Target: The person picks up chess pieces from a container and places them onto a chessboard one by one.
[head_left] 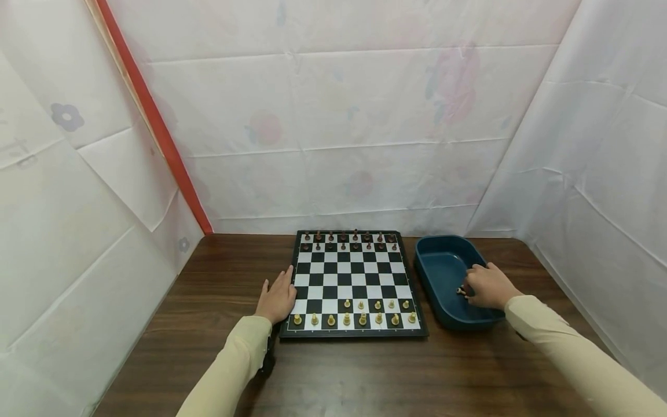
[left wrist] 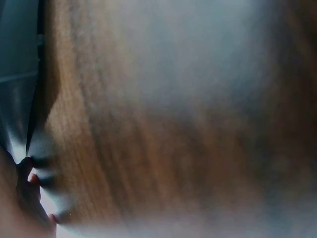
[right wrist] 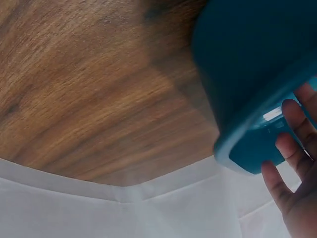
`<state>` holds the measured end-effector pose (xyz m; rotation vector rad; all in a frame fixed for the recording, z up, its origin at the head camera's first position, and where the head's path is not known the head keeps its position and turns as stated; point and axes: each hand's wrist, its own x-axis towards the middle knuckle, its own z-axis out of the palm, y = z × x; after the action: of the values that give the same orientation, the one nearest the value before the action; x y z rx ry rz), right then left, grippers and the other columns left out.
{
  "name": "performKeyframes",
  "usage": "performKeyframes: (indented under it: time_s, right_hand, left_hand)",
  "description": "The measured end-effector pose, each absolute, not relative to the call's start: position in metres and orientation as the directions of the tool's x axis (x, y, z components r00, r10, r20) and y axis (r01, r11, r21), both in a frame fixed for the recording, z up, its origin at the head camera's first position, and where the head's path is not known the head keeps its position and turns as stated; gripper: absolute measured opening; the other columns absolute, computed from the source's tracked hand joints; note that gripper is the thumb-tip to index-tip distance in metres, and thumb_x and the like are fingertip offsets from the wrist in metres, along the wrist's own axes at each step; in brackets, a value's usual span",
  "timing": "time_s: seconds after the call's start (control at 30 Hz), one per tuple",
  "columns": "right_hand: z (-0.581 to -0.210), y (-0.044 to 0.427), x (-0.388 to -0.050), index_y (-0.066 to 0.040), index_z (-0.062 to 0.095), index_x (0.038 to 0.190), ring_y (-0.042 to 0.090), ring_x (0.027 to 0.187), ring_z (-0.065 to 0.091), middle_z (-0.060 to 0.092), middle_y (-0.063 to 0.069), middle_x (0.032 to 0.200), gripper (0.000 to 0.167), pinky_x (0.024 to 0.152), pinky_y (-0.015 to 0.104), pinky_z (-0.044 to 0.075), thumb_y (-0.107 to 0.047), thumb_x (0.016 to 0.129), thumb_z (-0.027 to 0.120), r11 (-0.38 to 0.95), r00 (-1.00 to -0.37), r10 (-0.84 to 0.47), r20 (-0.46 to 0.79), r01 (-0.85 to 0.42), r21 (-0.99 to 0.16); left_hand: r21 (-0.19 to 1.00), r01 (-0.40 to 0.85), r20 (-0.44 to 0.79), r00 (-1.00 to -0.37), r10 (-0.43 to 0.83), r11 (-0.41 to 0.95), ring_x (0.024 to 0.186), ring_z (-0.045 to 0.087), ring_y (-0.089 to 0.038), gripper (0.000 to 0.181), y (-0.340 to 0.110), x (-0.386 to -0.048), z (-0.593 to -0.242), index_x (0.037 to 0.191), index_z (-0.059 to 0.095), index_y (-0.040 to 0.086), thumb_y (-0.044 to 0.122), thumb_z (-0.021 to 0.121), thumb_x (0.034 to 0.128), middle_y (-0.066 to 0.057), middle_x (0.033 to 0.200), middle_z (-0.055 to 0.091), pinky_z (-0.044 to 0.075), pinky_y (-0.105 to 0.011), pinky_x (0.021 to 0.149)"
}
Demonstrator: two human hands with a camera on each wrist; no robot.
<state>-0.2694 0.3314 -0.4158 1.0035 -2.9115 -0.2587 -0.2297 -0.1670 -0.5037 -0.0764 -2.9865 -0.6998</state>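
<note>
A black-and-white chessboard [head_left: 351, 267] lies on the table, with dark red pieces in two rows at the far side. Yellow pieces fill the near row, and several yellow pawns [head_left: 377, 304] stand ahead of them toward the right. My left hand [head_left: 277, 295] rests relaxed against the board's left edge. Over the blue plastic bin [head_left: 443, 272], right of the board, my right hand [head_left: 487, 285] reaches down inside. Small chess pieces [head_left: 461, 291] lie in the bin beside its fingertips. In the right wrist view the fingers [right wrist: 287, 144] are spread and slightly bent; the thumb is hidden.
The dark wood table [head_left: 365, 376] extends in front of the board and to both sides. White patterned sheets [head_left: 339, 133] hang behind and along both sides. A red strip [head_left: 156, 121] runs down the left back corner. The left wrist view is mostly blurred tabletop.
</note>
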Motion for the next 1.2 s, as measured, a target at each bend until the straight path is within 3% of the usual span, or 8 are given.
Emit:
performKeyframes:
  time_s: [0.57,1.2]
  right_hand:
    - [-0.435,0.339,-0.277,-0.02,0.054,0.059,0.014,0.063,0.043,0.047,-0.008,0.065,0.031,0.056,0.034,0.028,-0.023,0.064,0.085,0.749,-0.757,-0.651,0.058,-0.628,0.211]
    - [-0.44,0.333,-0.279,-0.02,0.056,0.06,0.014,0.064,0.045,0.049,-0.008,0.065,0.027,0.056,0.033,0.029,-0.017,0.065,0.083,0.742,-0.747,-0.662,0.06,-0.643,0.192]
  left_hand:
    - [0.446,0.055,0.071,-0.997,0.026,0.893,0.141,0.025,-0.03,0.054,-0.165,-0.229,-0.5,0.151,0.023,0.002,0.02,0.027,0.1003,-0.016,0.151,0.032,0.007,-0.058,0.112]
    - [0.444,0.06,0.081,-0.996,0.027,0.894,0.141,0.025,-0.03,0.054,-0.165,-0.229,-0.503,0.151,0.022,0.003,0.021,0.027,0.1006,-0.015,0.152,0.031,0.006,-0.058,0.112]
